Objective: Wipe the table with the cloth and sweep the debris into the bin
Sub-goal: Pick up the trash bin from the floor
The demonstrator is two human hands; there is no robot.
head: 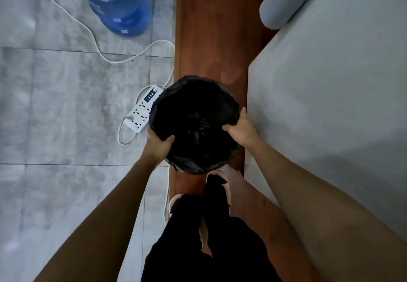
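While both hands are gripping its rim, the round bin lined with a black plastic bag (193,125) is standing on the floor just beside the grey table (330,105). The left hand (159,144) and right hand (241,128) are each clamping the liner edge; no cloth is showing, so wiping looks not yet done

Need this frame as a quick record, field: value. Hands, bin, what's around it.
left hand: grips the bin's near-left rim
right hand: grips the bin's right rim
bin: round, black bag liner, on the wooden strip
bin contents: too dark to tell
cloth: not in view
power strip: white, on the grey floor, left of the bin
water bottle: blue, far left
table: grey surface, right of the bin
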